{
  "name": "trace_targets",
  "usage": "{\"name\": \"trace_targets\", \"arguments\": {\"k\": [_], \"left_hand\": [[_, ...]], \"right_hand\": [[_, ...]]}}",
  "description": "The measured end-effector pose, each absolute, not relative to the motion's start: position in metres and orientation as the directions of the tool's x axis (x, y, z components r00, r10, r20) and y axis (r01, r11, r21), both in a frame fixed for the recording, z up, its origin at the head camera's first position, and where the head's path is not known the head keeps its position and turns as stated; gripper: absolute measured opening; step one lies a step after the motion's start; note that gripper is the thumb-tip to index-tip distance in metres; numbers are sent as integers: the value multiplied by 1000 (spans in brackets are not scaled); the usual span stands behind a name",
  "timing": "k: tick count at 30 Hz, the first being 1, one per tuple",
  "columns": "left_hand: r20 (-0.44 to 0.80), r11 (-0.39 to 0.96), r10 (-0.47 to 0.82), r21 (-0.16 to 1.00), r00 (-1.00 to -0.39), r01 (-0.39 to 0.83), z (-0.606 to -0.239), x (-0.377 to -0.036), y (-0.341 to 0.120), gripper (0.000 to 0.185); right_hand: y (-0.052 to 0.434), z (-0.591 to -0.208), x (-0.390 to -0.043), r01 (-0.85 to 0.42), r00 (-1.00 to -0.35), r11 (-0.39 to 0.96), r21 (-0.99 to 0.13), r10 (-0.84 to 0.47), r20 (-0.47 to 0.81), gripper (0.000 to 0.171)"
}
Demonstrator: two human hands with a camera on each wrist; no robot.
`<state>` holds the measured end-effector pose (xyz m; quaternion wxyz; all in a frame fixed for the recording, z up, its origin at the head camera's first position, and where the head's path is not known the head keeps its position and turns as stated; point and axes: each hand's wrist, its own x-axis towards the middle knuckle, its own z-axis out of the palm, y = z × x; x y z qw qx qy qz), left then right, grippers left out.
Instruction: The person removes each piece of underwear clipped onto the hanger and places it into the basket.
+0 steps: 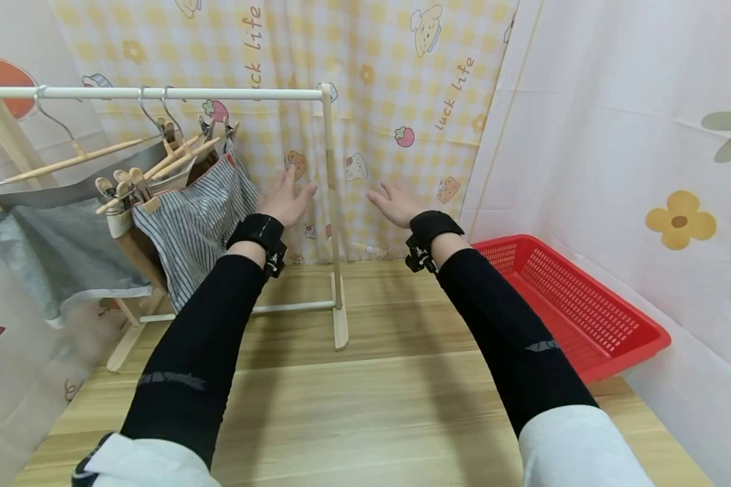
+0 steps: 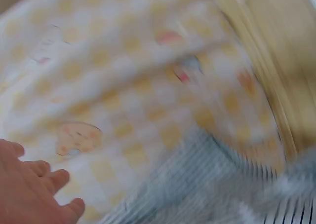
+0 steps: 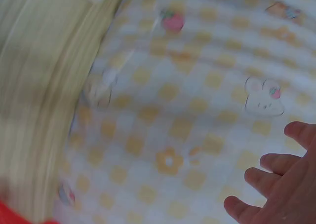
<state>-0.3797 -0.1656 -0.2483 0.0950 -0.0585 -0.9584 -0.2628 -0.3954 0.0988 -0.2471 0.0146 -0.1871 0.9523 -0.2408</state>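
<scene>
Both my hands, left hand [image 1: 289, 199] and right hand [image 1: 396, 203], hang open and empty beside the rack post [image 1: 331, 203]. The striped shorts [image 1: 197, 216], left of it, apparently remain clipped; nothing lies in the red basket [image 1: 575, 304].

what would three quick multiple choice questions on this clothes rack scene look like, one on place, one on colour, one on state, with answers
1. Where does the red basket sit?
A. on the wooden table's right side by the curtain
B. under the rack
C. on the rail

2. What colour is the rail of the clothes rack?
A. black
B. white
C. blue

3. How are the two hands?
A. both gripping hangers
B. one holding the basket
C. both open and holding nothing

Answers:
1 A, the basket lies on the table at the right, against the curtain.
2 B, the bar carrying the wooden hangers is white.
3 C, the left hand and right hand are raised with fingers spread, near the striped shorts but touching nothing.
</scene>
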Motion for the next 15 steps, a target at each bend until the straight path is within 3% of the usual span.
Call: {"name": "trace_targets", "arguments": {"k": [5,15], "left_hand": [[279,673,67,696,-958,250,-248,-360,-160,77],[468,427,16,796,-884,429,-268,-326,-162,71]], "right_hand": [[109,-251,-384,-390,-901,694,-605,-422,98,72],[133,-266,-353,-434,-881,477,-764,-401,250,69]]}}
